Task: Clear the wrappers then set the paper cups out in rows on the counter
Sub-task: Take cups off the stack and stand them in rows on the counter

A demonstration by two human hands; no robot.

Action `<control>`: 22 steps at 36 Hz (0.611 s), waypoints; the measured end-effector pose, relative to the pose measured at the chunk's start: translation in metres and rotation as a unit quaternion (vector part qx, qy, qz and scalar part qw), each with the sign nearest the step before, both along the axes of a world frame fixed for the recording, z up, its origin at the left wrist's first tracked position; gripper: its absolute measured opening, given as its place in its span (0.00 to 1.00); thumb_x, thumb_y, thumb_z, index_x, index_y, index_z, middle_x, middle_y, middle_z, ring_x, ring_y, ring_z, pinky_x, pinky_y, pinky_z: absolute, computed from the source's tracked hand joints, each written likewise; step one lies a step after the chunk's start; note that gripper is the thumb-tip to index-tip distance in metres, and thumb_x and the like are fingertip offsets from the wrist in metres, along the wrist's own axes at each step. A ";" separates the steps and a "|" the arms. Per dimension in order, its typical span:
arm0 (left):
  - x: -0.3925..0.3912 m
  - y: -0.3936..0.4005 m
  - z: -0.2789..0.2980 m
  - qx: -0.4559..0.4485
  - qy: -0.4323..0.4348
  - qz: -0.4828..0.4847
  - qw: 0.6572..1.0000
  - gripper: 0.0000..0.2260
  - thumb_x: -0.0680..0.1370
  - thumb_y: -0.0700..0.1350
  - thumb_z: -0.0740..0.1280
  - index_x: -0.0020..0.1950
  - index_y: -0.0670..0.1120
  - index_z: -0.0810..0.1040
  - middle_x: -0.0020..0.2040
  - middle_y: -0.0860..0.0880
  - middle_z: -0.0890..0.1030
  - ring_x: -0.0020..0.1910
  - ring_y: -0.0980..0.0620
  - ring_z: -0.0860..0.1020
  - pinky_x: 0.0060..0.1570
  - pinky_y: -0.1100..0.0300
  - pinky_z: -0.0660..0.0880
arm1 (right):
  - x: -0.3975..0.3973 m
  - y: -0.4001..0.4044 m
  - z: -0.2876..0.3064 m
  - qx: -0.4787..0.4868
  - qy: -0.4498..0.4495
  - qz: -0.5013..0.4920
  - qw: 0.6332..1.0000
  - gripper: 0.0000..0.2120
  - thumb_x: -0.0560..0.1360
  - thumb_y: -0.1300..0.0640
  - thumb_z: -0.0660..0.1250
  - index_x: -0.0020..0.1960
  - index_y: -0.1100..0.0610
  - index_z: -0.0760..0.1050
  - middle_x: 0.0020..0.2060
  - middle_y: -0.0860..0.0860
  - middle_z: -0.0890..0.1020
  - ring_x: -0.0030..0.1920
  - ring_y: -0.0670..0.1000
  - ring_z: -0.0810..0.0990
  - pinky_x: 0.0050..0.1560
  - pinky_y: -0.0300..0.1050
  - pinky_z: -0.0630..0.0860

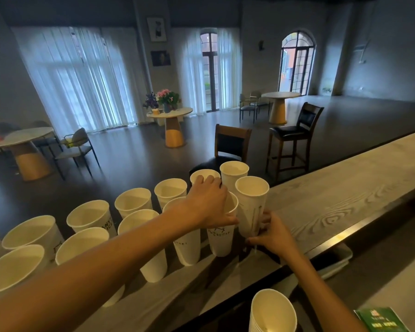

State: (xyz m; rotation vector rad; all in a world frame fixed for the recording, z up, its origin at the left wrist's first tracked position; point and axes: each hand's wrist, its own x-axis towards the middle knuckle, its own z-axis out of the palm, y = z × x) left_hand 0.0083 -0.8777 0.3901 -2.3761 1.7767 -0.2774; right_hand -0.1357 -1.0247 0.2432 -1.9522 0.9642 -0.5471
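Note:
Several white paper cups stand upright in two rows along the grey wooden counter [321,207], from the far left [29,233] to the middle. My left hand [209,204] reaches over them and grips the rim of one cup [222,238] at the right end of the near row. My right hand [272,233] holds the base of a tall cup [250,204] beside it, still in a clear plastic wrapper. Another cup [233,173] stands at the right end of the far row. A stack of nested cups [272,310] stands below the counter near me.
Two dark bar chairs [295,135] stand beyond the counter's far edge. A green printed packet [381,319] lies at the bottom right. The counter stretches bare to the right. Round tables and chairs fill the room beyond.

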 end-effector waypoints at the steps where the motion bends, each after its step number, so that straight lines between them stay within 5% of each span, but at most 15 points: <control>1: 0.000 0.000 0.000 0.000 0.003 0.001 1.000 0.39 0.74 0.72 0.63 0.76 0.46 0.67 0.75 0.45 0.68 0.73 0.44 0.67 0.74 0.42 0.61 | -0.004 0.001 0.001 0.002 -0.001 -0.002 1.000 0.49 0.57 0.54 0.84 0.72 0.52 0.63 0.63 0.51 0.76 0.62 0.53 0.76 0.60 0.54 0.78; 9: 0.000 0.000 0.002 -0.019 0.014 0.006 1.000 0.41 0.74 0.75 0.59 0.77 0.49 0.64 0.78 0.45 0.66 0.76 0.42 0.64 0.76 0.40 0.58 | -0.035 0.006 0.009 -0.010 -0.003 -0.016 1.000 0.53 0.57 0.46 0.84 0.75 0.50 0.60 0.65 0.51 0.73 0.63 0.52 0.74 0.61 0.52 0.76; 16: -0.033 0.004 0.011 -0.124 0.049 -0.072 0.989 0.35 0.77 0.69 0.61 0.79 0.53 0.60 0.78 0.46 0.63 0.76 0.44 0.60 0.76 0.41 0.56 | -0.058 0.022 0.018 0.003 -0.015 -0.007 1.000 0.43 0.63 0.52 0.82 0.73 0.52 0.63 0.59 0.51 0.75 0.58 0.52 0.76 0.57 0.50 0.78; 19: -0.053 0.005 0.004 -0.155 0.079 -0.110 0.979 0.32 0.78 0.65 0.62 0.79 0.54 0.60 0.77 0.47 0.63 0.76 0.45 0.61 0.75 0.44 0.58 | -0.065 0.037 0.018 0.019 -0.037 0.008 0.999 0.35 0.67 0.57 0.79 0.68 0.52 0.66 0.56 0.51 0.76 0.54 0.50 0.78 0.47 0.42 0.79; 22: -0.073 0.010 -0.010 -0.171 0.094 -0.159 0.968 0.31 0.79 0.63 0.64 0.78 0.51 0.62 0.74 0.46 0.67 0.72 0.46 0.65 0.71 0.49 0.64 | -0.075 0.049 0.012 0.039 -0.056 0.010 0.998 0.24 0.68 0.56 0.78 0.59 0.49 0.72 0.51 0.48 0.81 0.50 0.46 0.81 0.49 0.44 0.81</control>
